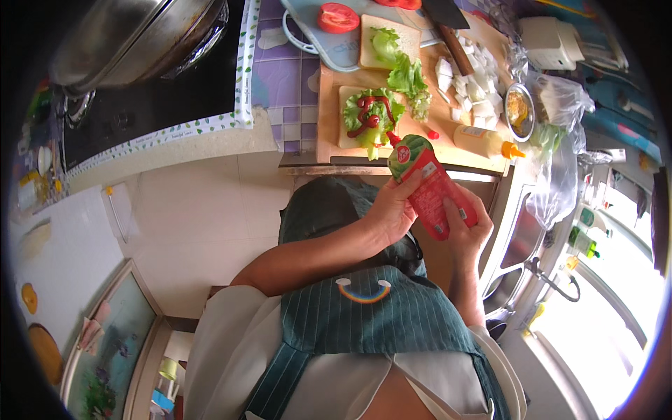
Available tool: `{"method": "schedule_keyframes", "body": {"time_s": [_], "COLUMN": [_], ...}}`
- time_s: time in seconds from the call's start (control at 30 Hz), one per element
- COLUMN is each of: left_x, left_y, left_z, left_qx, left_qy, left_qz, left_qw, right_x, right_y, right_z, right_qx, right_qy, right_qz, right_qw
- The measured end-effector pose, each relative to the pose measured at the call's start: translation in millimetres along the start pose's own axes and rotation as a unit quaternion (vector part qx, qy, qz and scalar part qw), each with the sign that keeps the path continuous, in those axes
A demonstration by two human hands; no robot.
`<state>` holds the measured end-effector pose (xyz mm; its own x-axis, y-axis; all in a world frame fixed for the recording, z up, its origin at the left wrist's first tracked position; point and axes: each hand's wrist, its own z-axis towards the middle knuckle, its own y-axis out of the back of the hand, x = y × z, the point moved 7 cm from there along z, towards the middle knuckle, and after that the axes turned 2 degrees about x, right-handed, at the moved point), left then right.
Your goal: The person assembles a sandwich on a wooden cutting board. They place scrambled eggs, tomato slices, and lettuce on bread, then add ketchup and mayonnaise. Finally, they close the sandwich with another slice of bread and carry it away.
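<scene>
My left hand [394,212] and my right hand [469,223] both grip a red and green ketchup pouch [428,191], tilted with its red spout toward the bread. Left fingers hold it near the spout, right ones near the base. Just beyond the spout lies a bread slice [345,137] topped with a lettuce leaf [386,105] and a squiggle of red sauce [373,122]. A second bread slice [370,52] with lettuce [386,44] lies behind it. More lettuce [407,76] trails between the slices. A small red cap [433,135] rests right of the spout.
The wooden board [328,123] also carries diced white pieces [480,84], a cleaver [457,50] and a squeeze bottle [483,142]. A halved tomato [338,18] sits on a blue board [336,55]. At right are a metal bowl [520,113] and a sink [520,236]; a pan [136,47] stands left.
</scene>
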<state>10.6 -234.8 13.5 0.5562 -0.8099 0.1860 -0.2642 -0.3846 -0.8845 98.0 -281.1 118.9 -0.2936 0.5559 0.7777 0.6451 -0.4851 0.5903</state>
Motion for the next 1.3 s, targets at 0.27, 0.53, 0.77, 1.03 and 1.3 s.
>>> {"method": "schedule_keyframes", "body": {"time_s": [0.27,0.53,0.77,1.03,1.3], "left_x": [0,-11,-29,-51,-166], "left_y": [8,7,-34,-57,-59], "left_z": [6,4,23,1,-49], "left_qx": [-0.009,-0.012,0.012,0.043,-0.023], "left_qy": [0.000,-0.027,-0.047,-0.140,-0.419], "left_qz": [-0.032,-0.003,0.060,0.295,0.593], "left_qw": [0.999,1.000,0.997,0.944,0.687], "right_x": [6,19,16,-33,-77], "right_y": [-4,-21,-12,-17,-19], "right_z": [2,2,15,-1,4], "right_qx": [0.002,0.030,-0.054,0.021,0.077], "right_qy": [0.010,0.005,0.025,0.013,0.018], "right_qz": [-0.045,0.030,0.129,0.250,0.229], "right_qw": [0.999,0.999,0.990,0.968,0.970]}}
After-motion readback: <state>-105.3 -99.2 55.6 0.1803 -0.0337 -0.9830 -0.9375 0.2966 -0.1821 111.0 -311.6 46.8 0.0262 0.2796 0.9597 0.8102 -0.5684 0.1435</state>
